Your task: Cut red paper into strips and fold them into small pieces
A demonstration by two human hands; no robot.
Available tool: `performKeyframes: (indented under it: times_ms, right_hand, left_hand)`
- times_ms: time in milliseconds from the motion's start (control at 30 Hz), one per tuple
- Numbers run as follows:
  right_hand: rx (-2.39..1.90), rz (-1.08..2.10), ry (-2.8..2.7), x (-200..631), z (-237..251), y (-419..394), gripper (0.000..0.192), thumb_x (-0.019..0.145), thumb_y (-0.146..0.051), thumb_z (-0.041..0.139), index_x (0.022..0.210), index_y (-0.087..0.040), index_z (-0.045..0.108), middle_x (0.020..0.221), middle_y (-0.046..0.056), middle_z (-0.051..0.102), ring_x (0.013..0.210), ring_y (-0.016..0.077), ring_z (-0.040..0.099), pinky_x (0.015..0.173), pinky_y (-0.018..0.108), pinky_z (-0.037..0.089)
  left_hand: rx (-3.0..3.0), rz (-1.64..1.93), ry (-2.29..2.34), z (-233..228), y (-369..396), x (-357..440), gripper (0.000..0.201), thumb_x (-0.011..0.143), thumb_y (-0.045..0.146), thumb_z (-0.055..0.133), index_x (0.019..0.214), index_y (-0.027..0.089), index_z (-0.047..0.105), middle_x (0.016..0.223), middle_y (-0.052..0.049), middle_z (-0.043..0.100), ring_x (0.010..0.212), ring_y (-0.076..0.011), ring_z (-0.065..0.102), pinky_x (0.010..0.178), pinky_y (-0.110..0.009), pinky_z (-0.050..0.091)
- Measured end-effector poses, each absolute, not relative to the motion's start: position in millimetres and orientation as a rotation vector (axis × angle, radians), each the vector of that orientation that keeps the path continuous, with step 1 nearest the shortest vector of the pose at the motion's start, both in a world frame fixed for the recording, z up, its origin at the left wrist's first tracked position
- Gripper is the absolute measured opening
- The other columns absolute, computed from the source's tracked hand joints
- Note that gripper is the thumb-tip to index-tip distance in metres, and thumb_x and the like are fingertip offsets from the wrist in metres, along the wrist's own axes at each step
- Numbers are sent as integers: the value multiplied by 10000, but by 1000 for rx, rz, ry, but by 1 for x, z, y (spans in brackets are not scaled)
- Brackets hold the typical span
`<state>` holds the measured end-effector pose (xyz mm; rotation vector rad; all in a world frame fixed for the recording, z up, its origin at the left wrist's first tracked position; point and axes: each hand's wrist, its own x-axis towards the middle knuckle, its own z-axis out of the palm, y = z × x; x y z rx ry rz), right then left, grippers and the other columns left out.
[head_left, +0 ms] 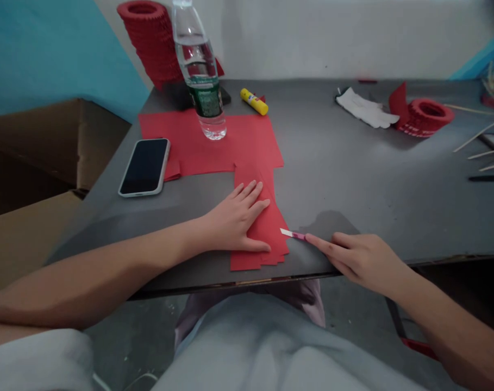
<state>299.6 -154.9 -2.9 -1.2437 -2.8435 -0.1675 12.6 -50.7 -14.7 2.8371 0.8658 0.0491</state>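
My left hand (244,217) lies flat with fingers spread on a fanned stack of red paper strips (247,260) near the table's front edge. To its right, my right hand (352,252) is closed around a pink craft knife (299,235), forefinger stretched along the handle. The pale blade points left, at the right edge of the strips; whether it touches the paper I cannot tell. Beyond the strips, their far ends meet a large red paper sheet (206,157). A clear water bottle (208,95) stands on that sheet.
A phone (144,167) lies at the left, near a cardboard box (104,136). Behind are a yellow glue stick (254,101) and a tall red paper roll stack (151,41). White gloves (364,108), a small red roll (428,117) and thin sticks (479,134) lie right.
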Motion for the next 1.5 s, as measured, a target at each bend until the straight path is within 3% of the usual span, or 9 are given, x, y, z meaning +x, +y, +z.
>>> performKeyframes:
  times_ms: [367, 667, 1067, 1500]
  right_hand:
    - [-1226, -260, -2806, 289, -6, -135, 412, 939, -243, 365, 1337, -263, 471, 625, -39, 481, 482, 83, 407, 461, 252, 225]
    - [-1237, -139, -2830, 298, 0, -152, 430, 943, -226, 324, 1358, -205, 439, 629, -38, 476, 469, 88, 437, 459, 255, 259]
    - [-1342, -265, -2739, 279, -6, -160, 427, 922, -193, 338, 1330, -181, 462, 593, -40, 459, 453, 74, 435, 441, 251, 208]
    - [-1430, -356, -2759, 267, -6, -123, 436, 929, -242, 348, 1348, -244, 466, 625, -17, 522, 473, 91, 435, 453, 276, 167]
  left_hand:
    - [2869, 79, 826, -15, -51, 11, 956, 705, 790, 447, 1312, 53, 399, 1462, -285, 204, 1384, -396, 122, 1112, -508, 147]
    - [2833, 69, 835, -15, -50, 10, 967, 694, 792, 462, 1337, 74, 382, 1480, -251, 193, 1394, -377, 102, 1116, -500, 137]
    - [2842, 67, 832, -16, -51, 11, 967, 696, 796, 450, 1328, 66, 388, 1476, -261, 190, 1393, -379, 101, 1119, -496, 128]
    - [2829, 101, 818, -14, -51, 11, 966, 694, 781, 479, 1316, 48, 379, 1467, -283, 191, 1393, -370, 116, 1115, -495, 135]
